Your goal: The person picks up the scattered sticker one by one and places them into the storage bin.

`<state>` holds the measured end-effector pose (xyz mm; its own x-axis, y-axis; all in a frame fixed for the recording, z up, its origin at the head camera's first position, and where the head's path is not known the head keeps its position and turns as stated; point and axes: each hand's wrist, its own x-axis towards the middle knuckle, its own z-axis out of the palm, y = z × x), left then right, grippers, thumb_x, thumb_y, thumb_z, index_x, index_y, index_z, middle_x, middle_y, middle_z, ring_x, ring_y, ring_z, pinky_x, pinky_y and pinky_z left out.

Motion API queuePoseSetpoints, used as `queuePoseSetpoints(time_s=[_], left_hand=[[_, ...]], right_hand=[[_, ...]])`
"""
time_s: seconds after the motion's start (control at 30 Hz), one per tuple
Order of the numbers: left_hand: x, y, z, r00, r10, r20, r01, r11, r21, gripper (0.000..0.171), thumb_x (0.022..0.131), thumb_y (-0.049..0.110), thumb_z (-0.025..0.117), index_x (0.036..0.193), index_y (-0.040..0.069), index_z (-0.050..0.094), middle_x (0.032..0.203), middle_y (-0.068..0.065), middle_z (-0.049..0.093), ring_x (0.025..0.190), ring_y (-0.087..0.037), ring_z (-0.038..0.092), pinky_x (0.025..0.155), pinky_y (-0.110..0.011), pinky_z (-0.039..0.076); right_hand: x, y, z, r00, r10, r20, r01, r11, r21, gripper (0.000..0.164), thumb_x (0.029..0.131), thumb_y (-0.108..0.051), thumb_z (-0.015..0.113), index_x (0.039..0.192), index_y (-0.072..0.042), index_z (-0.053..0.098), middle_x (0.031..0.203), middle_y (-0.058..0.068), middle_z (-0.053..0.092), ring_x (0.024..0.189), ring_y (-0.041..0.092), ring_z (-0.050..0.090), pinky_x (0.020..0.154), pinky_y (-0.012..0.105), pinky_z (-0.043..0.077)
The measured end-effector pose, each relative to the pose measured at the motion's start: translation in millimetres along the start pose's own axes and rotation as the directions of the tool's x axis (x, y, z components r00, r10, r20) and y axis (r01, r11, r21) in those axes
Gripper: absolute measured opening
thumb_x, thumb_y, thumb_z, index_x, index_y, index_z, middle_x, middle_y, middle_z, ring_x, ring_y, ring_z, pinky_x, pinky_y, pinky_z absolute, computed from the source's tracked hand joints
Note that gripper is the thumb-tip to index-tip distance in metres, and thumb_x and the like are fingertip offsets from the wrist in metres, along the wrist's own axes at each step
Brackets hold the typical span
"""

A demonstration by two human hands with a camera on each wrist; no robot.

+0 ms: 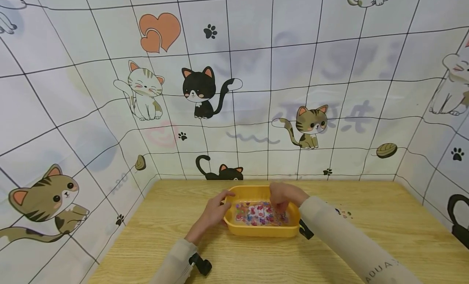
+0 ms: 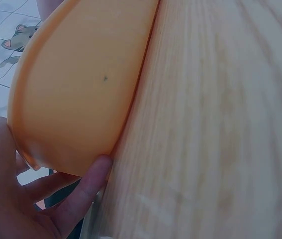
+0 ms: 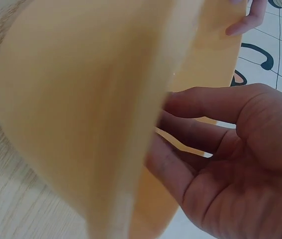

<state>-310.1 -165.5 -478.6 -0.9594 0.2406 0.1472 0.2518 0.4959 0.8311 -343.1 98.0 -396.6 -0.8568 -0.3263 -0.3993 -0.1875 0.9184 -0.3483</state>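
A yellow plastic basin (image 1: 261, 232) stands on the wooden table. Inside it lie many small, colourful pieces (image 1: 249, 219), and among them a larger white piece with pink and red marks (image 1: 256, 211). My left hand (image 1: 216, 208) holds the basin's left end; in the left wrist view, its fingers (image 2: 93, 174) press low against the outer wall. Over the right end, my right hand (image 1: 286, 195) reaches down into the basin with bent fingers. Seen from the right wrist, its fingertips disappear behind the rim (image 3: 145, 99); I cannot tell whether they pinch anything.
Several small, dark and coloured bits (image 1: 343, 213) lie on the table (image 1: 381, 235) right of the basin. A white sheet (image 1: 253, 72) printed with cats and grid lines rises behind and on both sides. A black looped object (image 1: 459, 219) appears at the right edge.
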Motion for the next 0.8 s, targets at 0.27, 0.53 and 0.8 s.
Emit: queuePoseSetpoints(time_s=[0.27, 0.53, 0.8], left_hand=[[0.5, -1.0, -0.1, 1.0, 0.008, 0.003, -0.008, 1.0, 0.008, 0.034, 0.102, 0.016, 0.051, 0.134, 0.017, 0.062, 0.148, -0.019, 0.056, 0.106, -0.032, 0.066, 0.048, -0.035, 0.058], [0.6, -1.2, 0.6, 1.0, 0.013, 0.006, -0.013, 1.0, 0.007, 0.034, 0.102, 0.015, 0.052, 0.134, 0.016, 0.062, 0.148, -0.021, 0.056, 0.105, -0.032, 0.067, 0.046, -0.036, 0.057], [0.5, -0.4, 0.0, 1.0, 0.02, -0.003, -0.02, 1.0, 0.019, 0.034, 0.102, 0.014, 0.051, 0.133, 0.016, 0.063, 0.148, -0.02, 0.057, 0.111, -0.035, 0.066, 0.051, -0.036, 0.059]], right_hand=[[-0.4, 1.4, 3.1, 0.999, 0.034, 0.002, -0.034, 0.997, 0.075, 0.016, 0.09, 0.002, 0.067, 0.074, -0.002, 0.065, 0.068, 0.007, 0.063, 0.061, 0.019, 0.07, 0.064, 0.031, 0.062], [-1.4, 1.9, 4.2, 1.0, 0.025, 0.013, -0.026, 0.995, 0.092, 0.009, 0.091, 0.0, 0.068, 0.084, 0.0, 0.072, 0.078, 0.013, 0.074, 0.066, 0.021, 0.074, 0.065, 0.032, 0.063], [-2.2, 1.2, 4.2, 1.0, 0.027, -0.004, -0.027, 0.997, 0.074, 0.009, 0.091, -0.003, 0.069, 0.083, 0.0, 0.073, 0.077, 0.013, 0.074, 0.065, 0.023, 0.075, 0.064, 0.032, 0.063]])
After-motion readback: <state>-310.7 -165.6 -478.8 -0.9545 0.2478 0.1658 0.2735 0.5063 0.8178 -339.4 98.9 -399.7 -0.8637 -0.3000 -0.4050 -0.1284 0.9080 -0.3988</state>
